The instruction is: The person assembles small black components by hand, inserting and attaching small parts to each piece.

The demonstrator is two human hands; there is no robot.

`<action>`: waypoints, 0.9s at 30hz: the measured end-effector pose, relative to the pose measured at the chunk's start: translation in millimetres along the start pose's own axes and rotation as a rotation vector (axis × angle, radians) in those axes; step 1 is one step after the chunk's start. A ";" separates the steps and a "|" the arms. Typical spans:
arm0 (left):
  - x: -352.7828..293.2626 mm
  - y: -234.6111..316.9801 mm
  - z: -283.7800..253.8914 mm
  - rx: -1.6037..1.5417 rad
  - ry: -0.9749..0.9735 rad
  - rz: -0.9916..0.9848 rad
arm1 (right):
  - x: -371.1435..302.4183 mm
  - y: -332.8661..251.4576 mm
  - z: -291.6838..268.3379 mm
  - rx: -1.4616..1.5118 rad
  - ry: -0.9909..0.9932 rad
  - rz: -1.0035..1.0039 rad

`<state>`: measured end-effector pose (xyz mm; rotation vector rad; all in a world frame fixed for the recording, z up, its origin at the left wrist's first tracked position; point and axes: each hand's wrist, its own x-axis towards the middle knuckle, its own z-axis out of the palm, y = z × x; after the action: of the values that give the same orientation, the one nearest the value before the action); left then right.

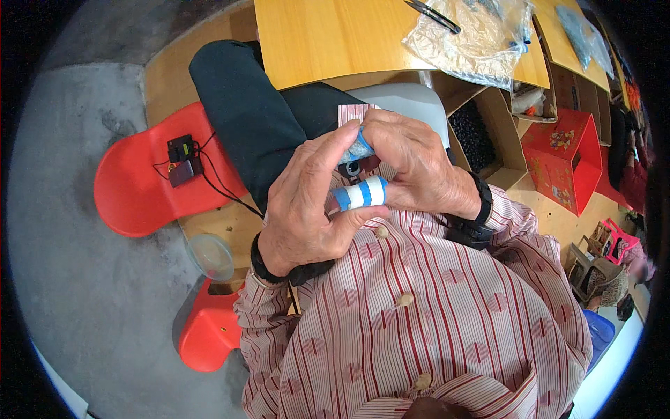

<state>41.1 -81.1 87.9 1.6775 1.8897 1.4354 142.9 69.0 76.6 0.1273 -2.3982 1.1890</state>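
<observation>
My left hand point(307, 195) and my right hand point(419, 160) meet in front of my chest, fingers curled toward each other. Between the fingertips shows a small dark part with a round ring-like end point(354, 168), and both hands appear to pinch it. Its remaining shape is hidden by the fingers. Blue-and-white striped tape point(361, 193) wraps a fingertip below the part. Another blue wrapping point(359, 148) covers a fingertip above it. Which finger each wrapping belongs to is hard to make out.
Ahead is a wooden table point(328, 35) with a plastic bag point(481, 42) and thread snips point(436, 17). Right of my legs stands a carton of small black parts point(478, 133), near a red box point(562, 160). A red chair point(132, 174) at left holds a cabled black device point(183, 160).
</observation>
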 end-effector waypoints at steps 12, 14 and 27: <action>7.0 -3.4 -2.3 -0.052 -0.028 0.007 | 3.5 -0.4 2.7 0.003 0.090 -0.006; 6.6 -3.3 -2.7 -0.063 -0.025 0.013 | 2.0 0.7 2.1 0.004 0.073 -0.008; 5.4 -6.7 -0.5 -0.074 0.015 0.000 | 1.7 0.5 2.6 0.020 0.065 -0.006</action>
<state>34.8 -75.8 85.2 1.6371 1.8215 1.5030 140.3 67.5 75.6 0.1013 -2.3290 1.1963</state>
